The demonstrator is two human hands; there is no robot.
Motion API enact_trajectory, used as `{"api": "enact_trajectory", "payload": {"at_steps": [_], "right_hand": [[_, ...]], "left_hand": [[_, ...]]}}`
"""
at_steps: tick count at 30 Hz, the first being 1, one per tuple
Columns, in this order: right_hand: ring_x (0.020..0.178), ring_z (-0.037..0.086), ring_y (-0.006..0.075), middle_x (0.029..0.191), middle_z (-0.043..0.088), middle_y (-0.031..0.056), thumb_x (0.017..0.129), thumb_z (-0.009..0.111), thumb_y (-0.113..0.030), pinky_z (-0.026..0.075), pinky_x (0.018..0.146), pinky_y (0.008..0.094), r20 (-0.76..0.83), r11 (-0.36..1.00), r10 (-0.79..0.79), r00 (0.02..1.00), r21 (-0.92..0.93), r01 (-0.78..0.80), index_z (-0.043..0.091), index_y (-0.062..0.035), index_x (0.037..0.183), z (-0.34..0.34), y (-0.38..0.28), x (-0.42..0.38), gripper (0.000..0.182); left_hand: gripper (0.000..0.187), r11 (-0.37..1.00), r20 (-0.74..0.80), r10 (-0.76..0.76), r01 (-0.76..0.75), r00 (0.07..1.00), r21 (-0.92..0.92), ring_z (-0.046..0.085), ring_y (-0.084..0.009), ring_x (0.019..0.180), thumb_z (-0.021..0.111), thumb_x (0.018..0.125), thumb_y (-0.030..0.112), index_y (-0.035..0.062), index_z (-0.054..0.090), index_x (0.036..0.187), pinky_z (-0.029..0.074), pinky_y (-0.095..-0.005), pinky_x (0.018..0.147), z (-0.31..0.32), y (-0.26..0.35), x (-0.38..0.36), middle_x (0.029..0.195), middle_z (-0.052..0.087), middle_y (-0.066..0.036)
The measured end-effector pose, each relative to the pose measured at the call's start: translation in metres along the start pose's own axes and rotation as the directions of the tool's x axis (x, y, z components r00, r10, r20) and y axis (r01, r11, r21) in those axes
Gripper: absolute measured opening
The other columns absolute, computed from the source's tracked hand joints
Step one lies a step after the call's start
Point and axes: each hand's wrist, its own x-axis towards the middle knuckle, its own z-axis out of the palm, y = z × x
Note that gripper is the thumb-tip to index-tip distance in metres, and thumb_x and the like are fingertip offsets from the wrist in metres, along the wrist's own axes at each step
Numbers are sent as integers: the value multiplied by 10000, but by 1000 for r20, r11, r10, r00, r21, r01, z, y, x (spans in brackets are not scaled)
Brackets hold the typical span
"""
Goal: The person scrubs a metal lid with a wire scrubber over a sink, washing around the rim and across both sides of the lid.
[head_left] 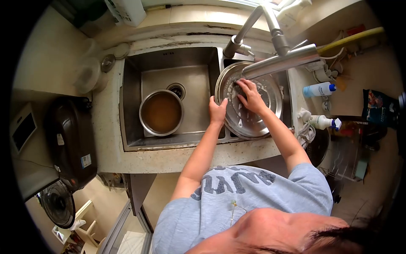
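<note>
A round stainless steel basin (271, 91) sits tilted in the right sink bowl, with white suds on its inner surface. Its left rim is gripped by my left hand (217, 111), thumb on the inside and fingers around the outer edge. Inside the basin, my right hand (252, 97) presses bent fingertips against the soapy metal near the far left side. Something small and greyish shows at those fingertips; I cannot tell what it is. The tap's thick spout (281, 63) extends over the basin's far edge.
In the left sink bowl (194, 76), a metal pot (162, 113) of brownish liquid stands beside the drain (176, 90). To the right are a blue-capped bottle (318, 89), a spray bottle (322, 122) and a cloth (306, 134). Clear containers (88, 75) stand on the left.
</note>
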Motion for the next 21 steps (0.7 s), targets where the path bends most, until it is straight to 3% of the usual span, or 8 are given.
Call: {"api": "enact_trajectory", "payload": {"at_steps": [1, 5, 9, 12, 14, 15, 19, 21], "right_hand": [[1150, 381, 345, 1247, 406, 162, 728, 652, -119, 348, 968, 401, 22, 999, -37, 999, -9, 37, 477, -59, 1190, -7, 0, 1, 498], [1042, 476, 312, 1080, 503, 157, 695, 679, -195, 407, 890, 371, -156, 840, 532, 833, -30, -542, 555, -63, 1125, 0, 25, 9, 467], [855, 571, 255, 916, 554, 133, 695, 691, -232, 453, 759, 314, -111, 888, 336, 935, 367, -276, 629, -24, 980, -50, -55, 24, 358], [846, 563, 242, 895, 561, 107, 704, 686, -185, 450, 761, 312, -116, 941, 147, 982, 323, -103, 627, -20, 882, -66, -107, 20, 250], [821, 558, 271, 880, 562, 107, 702, 679, -165, 455, 749, 332, -203, 980, -9, 979, 193, 49, 623, -26, 819, -54, -115, 19, 190], [814, 553, 283, 853, 566, 109, 716, 659, -150, 457, 740, 343, -211, 971, -27, 977, 226, 75, 615, -25, 774, -59, -112, 26, 145], [793, 562, 302, 803, 592, 123, 694, 648, -125, 455, 688, 376, -326, 965, 194, 925, -106, -239, 610, -29, 734, -58, -64, 53, 111], [793, 564, 299, 805, 594, 125, 702, 644, -119, 456, 695, 369, -260, 985, 168, 951, 92, -149, 610, -25, 731, -48, -68, 27, 105]], "left_hand": [[317, 981, 50, -142, 147, 989, -124, 586, -188, 800, 614, 732, 76, -24, 522, 1018, 468, -303, 720, -1, 12, -4, 896, 612, -99], [271, 987, 249, -154, 160, 956, -6, 578, -138, 783, 579, 761, 54, -14, 538, 1019, 473, -270, 709, -9, 16, -5, 892, 612, -74], [194, 985, 215, 158, -169, 964, 37, 576, -116, 776, 591, 750, 32, 9, 575, 942, 468, -265, 699, 12, 41, -30, 846, 625, -32], [215, 872, 256, 347, -410, 902, 266, 582, -126, 752, 626, 720, 34, 6, 573, 927, 464, -275, 679, 16, 50, -40, 807, 630, -64], [209, 785, 262, 466, -531, 845, 318, 631, -293, 791, 581, 688, 23, -19, 568, 892, 470, -319, 652, 15, 48, -46, 772, 617, -175], [213, 814, 203, 458, -500, 866, 297, 629, -286, 751, 563, 688, 16, -21, 567, 898, 466, -319, 637, 20, 54, -49, 748, 612, -177], [262, 864, 190, 371, -413, 909, 287, 591, -261, 607, 495, 682, -14, -15, 570, 933, 457, -330, 602, 28, 75, -73, 686, 598, -178], [259, 854, 132, 441, -460, 888, 245, 597, -227, 612, 482, 680, -20, -11, 575, 922, 462, -329, 604, 30, 82, -73, 701, 608, -174]]}}
